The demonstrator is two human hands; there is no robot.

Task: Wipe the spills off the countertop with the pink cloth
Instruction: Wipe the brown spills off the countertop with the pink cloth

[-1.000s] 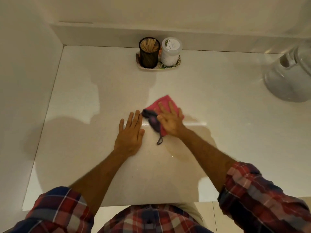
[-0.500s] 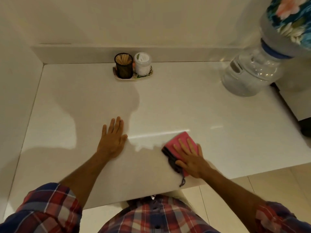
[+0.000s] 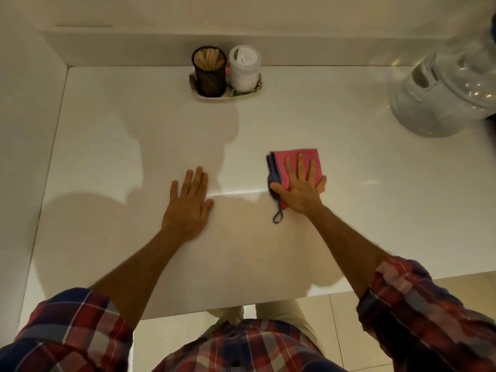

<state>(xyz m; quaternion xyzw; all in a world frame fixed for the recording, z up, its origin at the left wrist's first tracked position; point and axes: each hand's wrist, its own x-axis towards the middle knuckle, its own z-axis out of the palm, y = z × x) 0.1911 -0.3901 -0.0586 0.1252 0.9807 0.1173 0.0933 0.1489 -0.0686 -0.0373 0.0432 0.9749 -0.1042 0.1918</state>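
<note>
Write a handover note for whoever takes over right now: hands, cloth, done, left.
Right hand: flat, palm down on the folded pink cloth, pressing it to the countertop, not gripping.
Left hand: flat on the bare countertop, empty, bracing.
Cloth: mid-counter, its grey loop trailing toward the front edge.
Back edge: small tray with a mesh cup and a white jar, untouched. Water dispenser far right.
Done: cannot tell; no spill clearly visible in the glare.
Left: likely wipe the far side, around the tray.

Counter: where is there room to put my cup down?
Bare counter lies between the tray and the dispenser, and along the left wall beyond the left hand. The middle front is taken by both hands; the right hand presses the cloth.
</note>
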